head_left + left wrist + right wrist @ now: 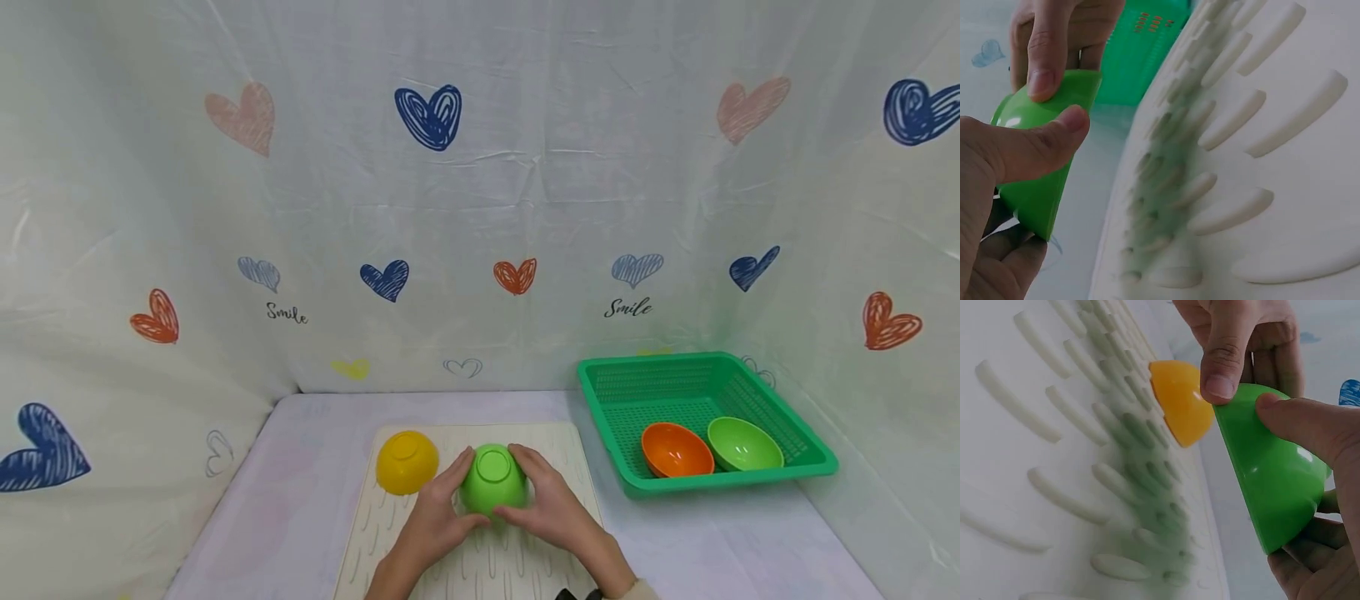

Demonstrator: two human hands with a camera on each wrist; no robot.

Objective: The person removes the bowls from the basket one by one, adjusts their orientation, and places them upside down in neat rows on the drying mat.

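Both hands hold one green bowl (493, 483) upside down, its foot ring facing up, over a cream ridged drying mat (480, 575). My left hand (438, 515) grips its left side and my right hand (553, 510) its right side, thumbs on the near wall and fingers round the far side. In the wrist views the green bowl (1044, 144) hangs above the mat, casting a green tint on the ridges. To the left of the hands, a yellow bowl (407, 463) lies upside down on the mat; it also shows behind the green bowl in the right wrist view.
A green plastic basket (633, 367) stands to the right of the mat. Inside it are an orange bowl (677, 451) and another green bowl (744, 445). White curtains (480, 200) printed with hearts hang behind and at both sides of the table (255, 500).
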